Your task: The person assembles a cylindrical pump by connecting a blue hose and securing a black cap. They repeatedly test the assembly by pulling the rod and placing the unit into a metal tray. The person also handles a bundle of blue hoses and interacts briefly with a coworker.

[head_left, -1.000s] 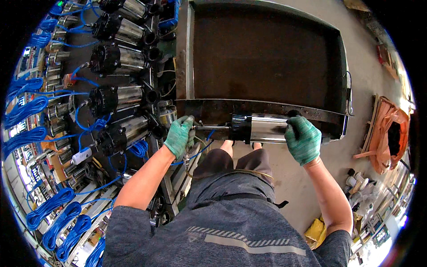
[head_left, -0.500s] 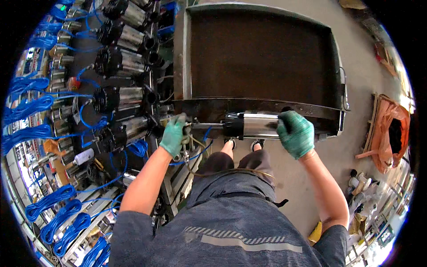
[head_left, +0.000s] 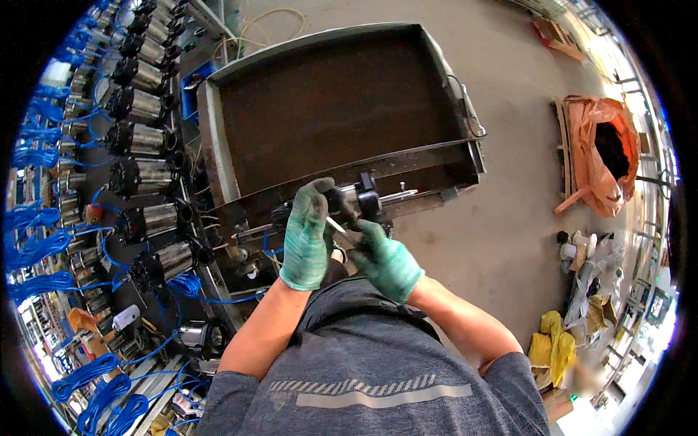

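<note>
Pump (head_left: pixel 367 200) sits end-on at the near rim of the metal tray (head_left: pixel 218 145), braced there for support. I have left hand (head_left: pixel 305 236) fingers clamped on its black end; right hand (head_left: pixel 385 258) fingers pinch a thin white piece (head_left: pixel 336 225).

left hand (head_left: pixel 307 236) + right hand (head_left: pixel 385 260) | gripping pump motor (head_left: pixel 356 202) | over metal tray (head_left: pixel 327 102)

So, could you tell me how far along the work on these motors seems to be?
Many steel motors with blue cables already stand in rows on the left. One motor is in hand over the tray's front edge: the left hand grips it, the right hand works at its near end with a small pale piece. The tray itself holds no other motors.
</note>
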Motion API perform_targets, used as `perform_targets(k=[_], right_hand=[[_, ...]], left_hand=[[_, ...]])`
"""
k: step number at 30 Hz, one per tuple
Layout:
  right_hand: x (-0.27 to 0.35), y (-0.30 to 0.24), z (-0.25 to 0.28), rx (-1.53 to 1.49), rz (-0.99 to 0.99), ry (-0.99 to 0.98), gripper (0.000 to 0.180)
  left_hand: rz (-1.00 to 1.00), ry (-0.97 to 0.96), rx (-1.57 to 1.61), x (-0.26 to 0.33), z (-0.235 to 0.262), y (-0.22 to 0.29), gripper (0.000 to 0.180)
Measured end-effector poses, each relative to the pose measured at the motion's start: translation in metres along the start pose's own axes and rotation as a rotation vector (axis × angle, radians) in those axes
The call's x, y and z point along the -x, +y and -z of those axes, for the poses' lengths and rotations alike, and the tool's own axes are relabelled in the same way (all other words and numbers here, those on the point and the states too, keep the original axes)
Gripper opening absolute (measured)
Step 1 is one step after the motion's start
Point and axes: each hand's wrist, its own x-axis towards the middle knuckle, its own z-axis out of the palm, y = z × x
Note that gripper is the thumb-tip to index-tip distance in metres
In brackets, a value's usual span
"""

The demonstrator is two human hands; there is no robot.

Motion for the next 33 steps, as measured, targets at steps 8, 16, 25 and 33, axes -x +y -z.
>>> perform_targets(k=[8, 16, 25, 33], right_hand=[[0.038, 0.044, 0.127, -0.699, -0.054, 0.209, 0.074], [0.030, 0.070, 0.190, -0.521, -0.160, 0.047, 0.062], [-0.011, 0.119, 0.162, -0.461, -0.053, 0.197, 0.024], [-0.075, 0.153, 0.114, -0.709, -0.326, 0.028, 0.020]], left_hand=[[-0.492, -0.346, -1.474, -0.040, 0.000, -0.042, 0.104], [-0.272, -0.392, -1.427, -0.063, -0.013, -0.074, 0.115], [-0.323, -0.411, -1.483, -0.064, -0.013, -0.081, 0.114], [0.501, 0.036, -0.260, -0.074, -0.044, -0.082, 0.046]])
